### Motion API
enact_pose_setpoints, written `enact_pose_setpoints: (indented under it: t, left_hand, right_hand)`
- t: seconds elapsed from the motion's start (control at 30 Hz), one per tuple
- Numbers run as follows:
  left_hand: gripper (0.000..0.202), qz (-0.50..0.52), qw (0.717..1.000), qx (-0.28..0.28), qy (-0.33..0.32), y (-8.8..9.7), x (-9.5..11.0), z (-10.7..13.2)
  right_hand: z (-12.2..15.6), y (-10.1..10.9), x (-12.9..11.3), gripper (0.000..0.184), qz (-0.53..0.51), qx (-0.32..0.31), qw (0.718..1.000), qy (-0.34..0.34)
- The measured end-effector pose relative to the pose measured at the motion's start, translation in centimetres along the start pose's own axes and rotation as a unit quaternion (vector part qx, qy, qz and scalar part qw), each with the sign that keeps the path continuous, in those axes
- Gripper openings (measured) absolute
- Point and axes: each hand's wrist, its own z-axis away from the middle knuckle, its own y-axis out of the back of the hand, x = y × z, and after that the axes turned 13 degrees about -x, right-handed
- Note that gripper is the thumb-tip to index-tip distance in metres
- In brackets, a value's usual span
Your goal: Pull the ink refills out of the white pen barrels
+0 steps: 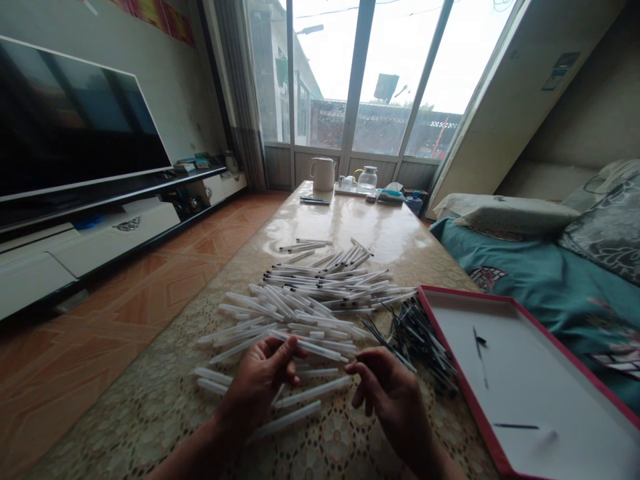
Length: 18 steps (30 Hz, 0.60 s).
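Note:
My left hand pinches a translucent white pen barrel between thumb and fingers, its far end pointing right. At that end my right hand has thumb and forefinger pressed together; whatever small thing they hold is too small to make out. Beneath and beyond both hands spreads a loose heap of similar white barrels. Farther back lie pens with black ends. To the right of the heap, beside the box, is a pile of thin dark pen parts.
A shallow red-rimmed box with a white inside stands at the right, a few dark pen pieces in it. The patterned table bears a beige jug and a glass pitcher at its far end. A teal-covered sofa runs alongside.

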Motion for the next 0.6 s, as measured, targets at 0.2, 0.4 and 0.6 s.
enact_pose_setpoints:
  t: [0.2, 0.4, 0.6]
  left_hand:
    - [0.035, -0.040, 0.997, -0.060, -0.008, -0.1, -0.6, 0.2]
    - [0.033, -0.041, 0.997, -0.057, -0.027, 0.1, -0.3, 0.3]
    - [0.035, -0.016, 0.995, 0.066, -0.072, 1.6, 2.8, 0.1]
  right_hand:
    - [-0.8, 0.0, -1.3, 0.033, -0.205, -0.059, 0.970, -0.113]
    - [-0.8, 0.3, -1.0, 0.037, -0.156, -0.057, 0.978, -0.124]
    - [-1.0, 4.8, -1.1, 0.034, 0.083, 0.112, 0.987, -0.082]
